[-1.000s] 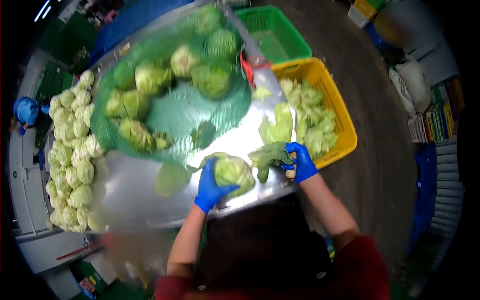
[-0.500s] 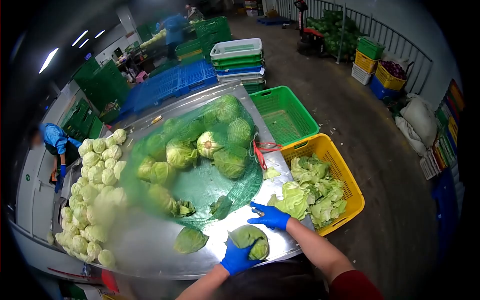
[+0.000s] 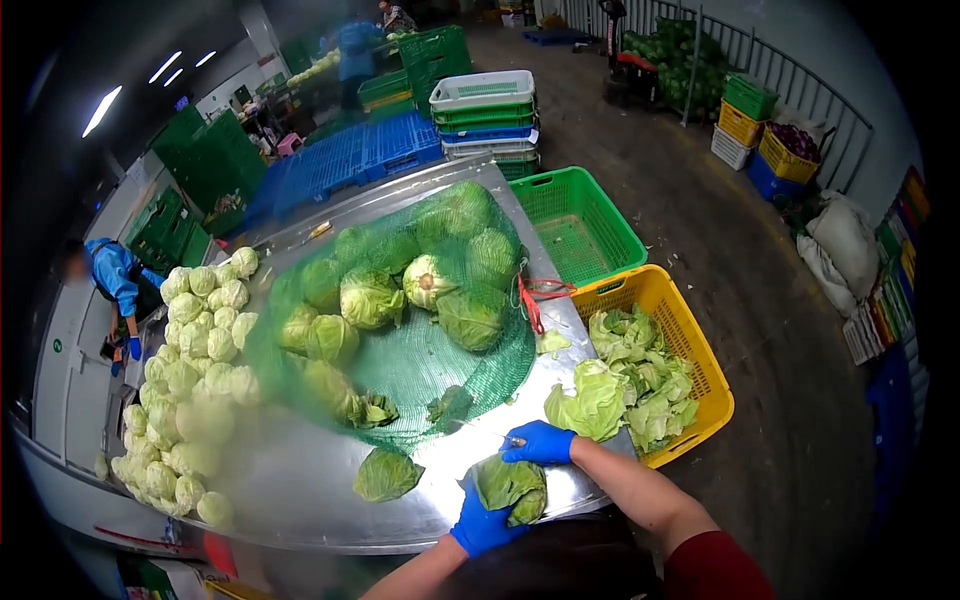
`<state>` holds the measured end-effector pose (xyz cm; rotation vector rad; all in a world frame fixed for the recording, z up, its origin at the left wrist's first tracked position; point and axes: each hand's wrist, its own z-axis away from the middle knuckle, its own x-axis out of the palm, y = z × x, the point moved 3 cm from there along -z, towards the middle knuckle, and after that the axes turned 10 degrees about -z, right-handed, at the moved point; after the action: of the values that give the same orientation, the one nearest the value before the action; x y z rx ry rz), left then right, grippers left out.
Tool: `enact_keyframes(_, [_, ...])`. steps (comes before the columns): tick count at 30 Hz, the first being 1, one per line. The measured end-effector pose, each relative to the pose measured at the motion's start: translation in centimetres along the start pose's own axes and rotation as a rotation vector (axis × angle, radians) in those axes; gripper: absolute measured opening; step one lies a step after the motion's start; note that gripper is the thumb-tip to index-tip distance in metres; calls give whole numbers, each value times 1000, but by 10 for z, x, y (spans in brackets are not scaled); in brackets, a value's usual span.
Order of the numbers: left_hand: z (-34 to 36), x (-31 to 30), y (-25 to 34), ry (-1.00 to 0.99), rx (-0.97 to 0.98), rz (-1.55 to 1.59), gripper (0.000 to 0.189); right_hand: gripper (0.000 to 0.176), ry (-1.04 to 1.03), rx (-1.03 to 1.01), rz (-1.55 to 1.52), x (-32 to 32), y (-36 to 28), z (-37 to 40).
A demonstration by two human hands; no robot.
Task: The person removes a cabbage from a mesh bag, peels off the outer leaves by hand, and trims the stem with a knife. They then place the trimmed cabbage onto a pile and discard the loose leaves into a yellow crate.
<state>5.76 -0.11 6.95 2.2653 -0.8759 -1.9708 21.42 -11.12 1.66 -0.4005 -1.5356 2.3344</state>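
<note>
Cabbage (image 3: pixel 510 485): a dark-leaved head at the near edge of the steel table (image 3: pixel 300 490), right in front of me.
My left hand (image 3: pixel 482 525): blue-gloved, cupped under the near side of the head, fingers curled closed round it.
My right hand (image 3: pixel 540 443): blue-gloved, laid on top of the head, fingers stretched to the left; something small and pale shows at the fingertips, and I cannot tell if I grip it.
Loose piece (image 3: pixel 386 475): green, lying on the table left of the head, apart from it.
Net sack (image 3: pixel 420 370): green mesh full of cabbages, spread over the table beyond my hands.
Yellow crate (image 3: pixel 712 372): to my right beside the table, holding torn leaves.
Trimmed heads (image 3: pixel 190 380): piled pale along the left.
</note>
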Motion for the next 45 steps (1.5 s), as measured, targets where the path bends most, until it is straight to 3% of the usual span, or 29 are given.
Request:
enact_keyframes(4, [13, 6, -3, -86, -60, -79, 79, 35, 179, -89, 158, -6, -1, 4])
enact_keyframes(5, [12, 6, -4, -64, -90, -72, 76, 34, 262, 22, 40, -10, -4, 14])
enact_keyframes(6, [7, -2, -4, -18, -132, -35, 78, 35, 405, -34, 52, -15, 30, 3])
enact_keyframes(8, [1, -15, -6, 76, -214, 33, 82, 33, 664, -100, -355, -24, 62, 9])
enact_keyframes(10, [18, 3, -28, 193, -418, 162, 97, 30, 871, -135, -520, -40, 80, 28])
enact_keyframes(12, [22, 18, -50, 235, -561, 163, 104, 28, 1077, -303, -510, -68, 91, 47])
enact_keyframes(14, [15, 24, -61, 196, -680, 253, 108, 33, 1264, -211, -166, -102, 87, 69])
enact_keyframes(16, [10, 20, -63, 74, -760, 289, 110, 41, 1328, -272, 260, -115, 75, 83])
enact_keyframes(18, [9, 15, -65, -88, -719, 223, 117, 46, 1265, -265, 176, -97, 37, 105])
enact_keyframes(20, [12, 12, -64, -22, -674, 230, 123, 45, 1187, -356, 187, -70, 44, 110])
enact_keyframes(21, [14, 15, -66, 48, -679, 271, 125, 43, 1170, -341, 381, -48, 43, 110])
enact_keyframes(22, [17, 17, -66, 113, -681, 313, 127, 39, 1001, -296, 240, -23, 23, 111])
enact_keyframes(24, [19, 17, -66, 150, -736, 408, 132, 33, 871, -272, 246, 12, 35, 104])
enact_keyframes(26, [19, 22, -65, 87, -759, 224, 133, 27, 806, -265, -262, 38, 60, 90])
enact_keyframes(28, [21, 31, -65, 100, -800, 380, 130, 22, 737, -237, 104, 47, 35, 92])
enact_keyframes(30, [21, 37, -66, 172, -760, 559, 126, 15, 698, -85, 47, 54, 30, 94])
enact_keyframes(33, [17, 25, -67, 115, -697, 460, 122, 21, 618, 115, 124, 61, 28, 94])
enact_keyframes(34, [16, 24, -70, 119, -668, 462, 122, 22, 602, 112, 137, 60, 26, 91])
enact_keyframes(35, [14, 21, -71, 98, -664, 432, 121, 21, 577, -34, 236, 60, 20, 90])
enact_keyframes(45, [2, 18, -69, 82, -759, 545, 114, 24, 438, 28, 240, 62, 14, 73])
